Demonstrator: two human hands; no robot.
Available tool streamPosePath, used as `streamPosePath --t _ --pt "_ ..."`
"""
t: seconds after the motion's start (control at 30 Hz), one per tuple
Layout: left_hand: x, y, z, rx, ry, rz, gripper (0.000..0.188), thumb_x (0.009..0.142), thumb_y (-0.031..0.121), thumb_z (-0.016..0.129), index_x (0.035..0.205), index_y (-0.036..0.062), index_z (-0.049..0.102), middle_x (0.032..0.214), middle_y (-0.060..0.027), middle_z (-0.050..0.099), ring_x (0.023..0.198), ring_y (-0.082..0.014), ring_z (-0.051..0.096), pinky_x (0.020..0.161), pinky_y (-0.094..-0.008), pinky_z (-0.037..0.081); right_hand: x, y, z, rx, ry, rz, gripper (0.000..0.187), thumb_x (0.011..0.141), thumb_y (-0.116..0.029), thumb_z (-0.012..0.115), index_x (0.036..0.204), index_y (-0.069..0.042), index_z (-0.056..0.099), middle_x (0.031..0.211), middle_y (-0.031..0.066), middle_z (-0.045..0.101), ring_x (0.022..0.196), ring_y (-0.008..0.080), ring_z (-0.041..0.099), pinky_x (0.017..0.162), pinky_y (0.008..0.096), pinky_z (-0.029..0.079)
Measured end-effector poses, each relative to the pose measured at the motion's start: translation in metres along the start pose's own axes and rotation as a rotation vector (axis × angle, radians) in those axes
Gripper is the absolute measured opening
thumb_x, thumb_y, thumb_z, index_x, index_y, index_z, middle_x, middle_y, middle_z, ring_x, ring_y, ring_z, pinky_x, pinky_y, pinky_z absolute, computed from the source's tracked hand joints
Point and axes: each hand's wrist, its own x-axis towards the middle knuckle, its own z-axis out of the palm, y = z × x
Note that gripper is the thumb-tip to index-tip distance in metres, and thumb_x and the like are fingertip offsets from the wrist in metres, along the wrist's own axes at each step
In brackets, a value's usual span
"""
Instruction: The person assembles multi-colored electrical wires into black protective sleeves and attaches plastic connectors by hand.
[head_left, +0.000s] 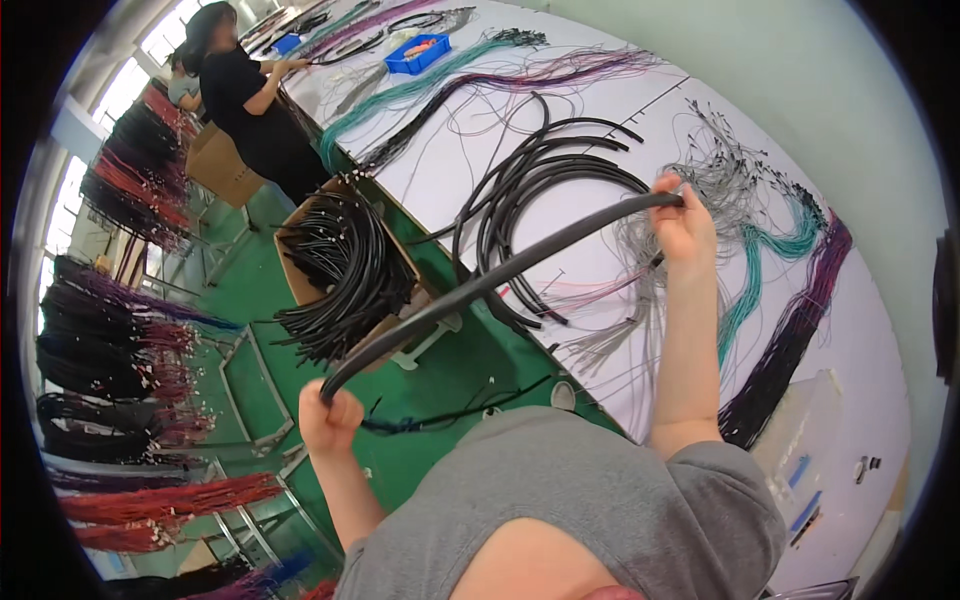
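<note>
A long black tube (500,272) is stretched in a shallow arc between my hands. My left hand (331,418), low over the green floor, is closed round its near end. Beside that hand, thin dark wires (450,412) trail to the right; I cannot tell whether they come out of the tube. My right hand (684,222), raised over the white table, grips the tube's far end. Beneath the tube, several loose curved black tubes (510,190) lie on the table, some reaching past its edge. Grey wires with dark tips (715,165) spread out behind my right hand.
A cardboard box (290,262) full of black tubes stands left of the table (610,385). Teal wires (790,240) and a purple-black bundle (800,350) lie right. A blue bin (418,54) sits farther off. Wire racks (110,370) line the left; a co-worker (245,100) stands at the table.
</note>
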Motion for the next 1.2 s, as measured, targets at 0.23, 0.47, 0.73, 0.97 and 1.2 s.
streamPosePath --t 0.23,0.47,0.73,0.97,1.2 --pt "-0.113 -0.02 -0.121 -0.059 0.269 -0.177 0.036 0.078 0.037 0.053 0.066 0.0043 0.043 0.044 0.0056 0.02 0.035 -0.0061 0.02 0.033 -0.0219 0.013 0.028 -0.073 -0.062 -0.122 0.33 -0.458 0.021 0.089 -0.021 0.032 0.083 -0.001 0.03 0.065 0.008 0.036 0.043 0.0125 0.033 0.039 0.0249 0.034" --pt "-0.154 -0.085 -0.217 -0.012 0.396 -0.714 0.025 0.077 0.028 0.055 0.082 0.0036 0.055 0.05 0.0037 0.038 0.046 -0.0079 0.034 0.046 -0.023 0.03 -0.065 -0.089 -0.058 -0.378 0.225 -0.514 0.017 0.087 -0.017 0.037 0.076 -0.004 0.04 0.057 -0.0003 0.033 0.046 0.0103 0.031 0.045 0.0243 0.032" --pt "-0.009 -0.17 0.009 1.03 -0.357 -0.355 0.034 0.079 0.021 0.047 0.107 0.0007 0.049 0.107 -0.018 0.05 0.1 -0.0289 0.047 0.084 -0.0336 0.037 -0.199 0.009 0.003 -0.779 -0.002 -0.234 0.021 0.087 -0.022 0.038 0.083 -0.003 0.046 0.064 0.0038 0.046 0.058 0.014 0.046 0.058 0.0269 0.04" --pt "0.041 -0.18 0.27 0.281 -1.074 0.035 0.03 0.08 0.009 0.044 0.108 0.0006 0.045 0.105 -0.0156 0.045 0.095 -0.0273 0.046 0.082 -0.0316 0.035 -0.299 -0.047 -0.002 -1.576 -0.016 -0.231 0.026 0.086 -0.015 0.039 0.092 0.006 0.055 0.087 0.013 0.059 0.082 0.0143 0.055 0.075 0.0249 0.041" --pt "-0.064 -0.254 0.379 -0.054 -0.87 -0.685 0.018 0.087 0.015 0.037 0.097 0.002 0.044 0.062 0.0016 0.042 0.054 -0.0048 0.039 0.048 -0.0183 0.032 -0.346 -0.173 -0.006 -1.25 0.086 -0.534 0.026 0.086 -0.018 0.041 0.077 0.003 0.052 0.072 0.016 0.06 0.067 0.016 0.058 0.062 0.0235 0.043"
